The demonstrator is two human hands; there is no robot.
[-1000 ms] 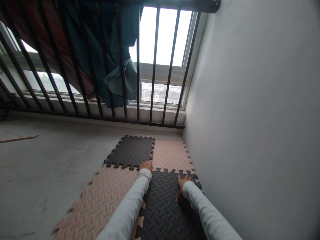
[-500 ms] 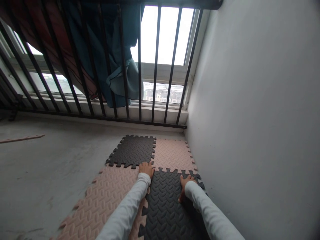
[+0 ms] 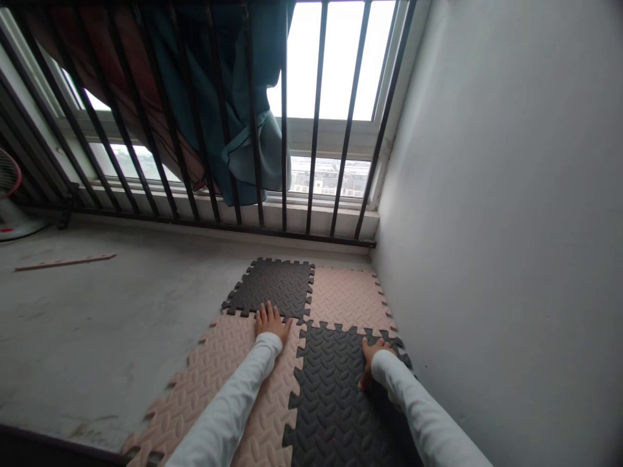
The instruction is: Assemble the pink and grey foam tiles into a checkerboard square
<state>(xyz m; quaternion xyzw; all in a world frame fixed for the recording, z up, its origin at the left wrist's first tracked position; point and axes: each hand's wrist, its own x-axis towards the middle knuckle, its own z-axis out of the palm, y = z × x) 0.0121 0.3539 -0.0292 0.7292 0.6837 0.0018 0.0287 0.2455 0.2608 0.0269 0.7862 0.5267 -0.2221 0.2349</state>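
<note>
Interlocking foam mat tiles lie on the concrete floor in the corner. A dark tile (image 3: 275, 287) and a pink tile (image 3: 348, 297) sit at the far side. Nearer me are a pink tile (image 3: 228, 376) and a dark tile (image 3: 335, 389). My left hand (image 3: 270, 320) lies flat with fingers stretched out on the seam between the near pink tile and the far dark tile. My right hand (image 3: 372, 357) presses palm down on the near dark tile, close to its far right corner. Both arms wear white sleeves.
A white wall (image 3: 511, 227) stands right beside the mats. Black railing bars (image 3: 285, 130) run along the window, with teal cloth (image 3: 243, 110) hanging behind them. A thin wooden strip (image 3: 63, 262) lies on the floor at left, and a fan (image 3: 12, 194) stands at the far left edge.
My left hand has slid left from the four-tile junction onto the pink-dark seam, fingers now spread. The near dark tile sits closer to the pink one. My head turned slightly left.
</note>
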